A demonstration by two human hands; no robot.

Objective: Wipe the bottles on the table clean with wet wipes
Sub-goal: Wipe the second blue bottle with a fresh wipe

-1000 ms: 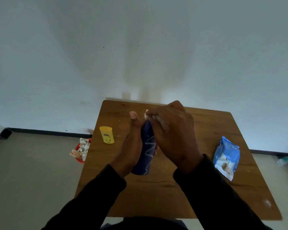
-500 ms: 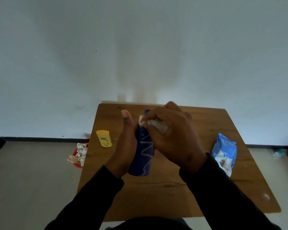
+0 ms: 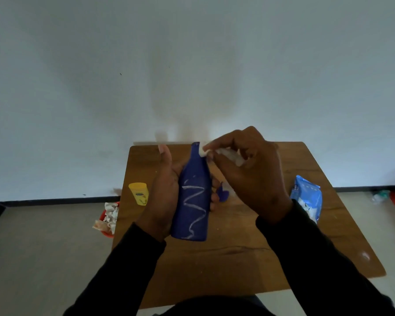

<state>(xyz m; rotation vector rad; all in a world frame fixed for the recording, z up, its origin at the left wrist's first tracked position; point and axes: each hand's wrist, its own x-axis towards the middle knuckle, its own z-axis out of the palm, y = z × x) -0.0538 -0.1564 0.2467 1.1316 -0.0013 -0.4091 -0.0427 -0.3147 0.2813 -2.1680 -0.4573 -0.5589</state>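
I have the blue bottle (image 3: 193, 201) lifted above the middle of the table (image 3: 249, 258), neck pointing away from me, with a white zigzag smear running down the side that faces the camera. My left hand (image 3: 163, 199) is wrapped around its body from the left, thumb up along the shoulder and fingertips showing on the far side. My right hand (image 3: 249, 176) pinches a bunched white wipe (image 3: 224, 153) and presses one corner of it against the neck just under the mouth. So I judge I am in the wiping step, working the top, and the smear on the body is not yet cleaned. Next I would draw the wipe down over that zigzag while the left hand holds firm and turns the bottle, easing pressure so it does not slip. A small blue piece (image 3: 222, 195) lies on the table just behind the bottle; I cannot tell what it is. Further left stands a yellow bottle (image 3: 139, 193), likely waiting its turn. The blue wipes pack (image 3: 307, 199) lies at the right edge, and a red bin (image 3: 108, 218) of crumpled wipes sits on the floor to the left.
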